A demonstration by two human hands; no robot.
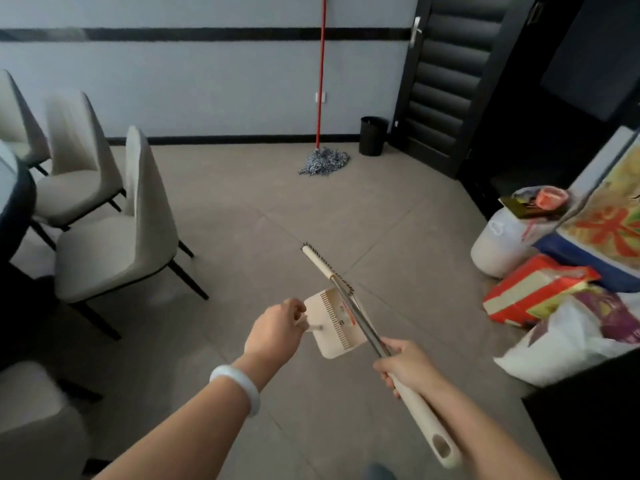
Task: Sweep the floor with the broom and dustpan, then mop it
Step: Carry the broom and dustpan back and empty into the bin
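My right hand (407, 365) grips the broom (360, 320) by its metal shaft just above the cream handle; the brush head points away toward the floor ahead. My left hand (277, 329) holds the cream dustpan (332, 323) by its short handle, with the pan's comb edge lying under the broom shaft. A mop (323, 161) with a red pole and blue-white strands leans against the far wall, standing on the grey tiled floor (277, 220).
Several cream chairs (114, 230) and a dark table edge (14, 202) line the left. A black bin (373, 135) stands by the dark door (446, 81). Bags, a white jug and boxes (540, 282) crowd the right side.
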